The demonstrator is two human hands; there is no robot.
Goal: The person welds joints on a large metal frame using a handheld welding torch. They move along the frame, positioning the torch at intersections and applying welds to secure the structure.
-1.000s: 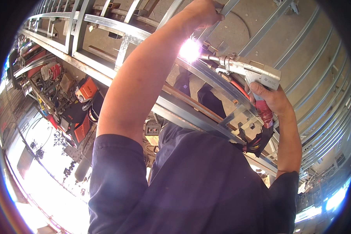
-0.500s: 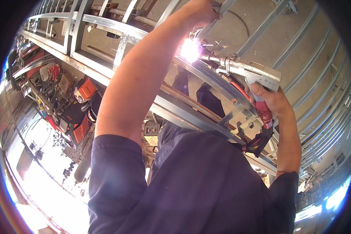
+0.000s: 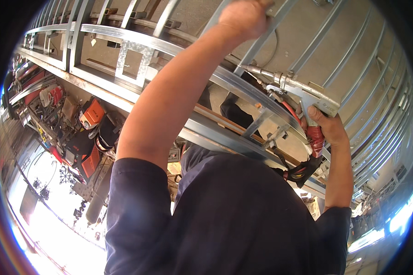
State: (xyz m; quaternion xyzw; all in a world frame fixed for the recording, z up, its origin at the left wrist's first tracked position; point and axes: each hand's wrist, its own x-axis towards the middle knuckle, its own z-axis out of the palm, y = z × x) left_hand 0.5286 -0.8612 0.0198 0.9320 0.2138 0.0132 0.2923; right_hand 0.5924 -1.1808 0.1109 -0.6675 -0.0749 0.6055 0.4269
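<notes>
A handheld welding gun (image 3: 314, 94) with a silver body, metal nozzle and red-wrapped lower grip is in my right hand (image 3: 331, 128), whose fingers wrap round its handle. Its nozzle tip meets the joint where a slanting metal bar (image 3: 254, 52) joins a long rail (image 3: 231, 81). No arc glows there. Higher up, my left hand (image 3: 244, 19) is closed at that same bar, with its fingertips partly hidden. Dark taped cables (image 3: 303, 172) hang from the gun's grip.
Parallel metal bars (image 3: 353, 55) spread to the far right. A rusty-edged beam (image 3: 101, 85) runs across in front of my body. Orange-and-black machines (image 3: 92, 113) and clutter stand at the left. A square metal plate with an opening (image 3: 144, 52) sits on the frame.
The bright welding arc and its sparks have gone out. The gun has shifted slightly right and down in view, and my left hand has moved a little along the bar.
</notes>
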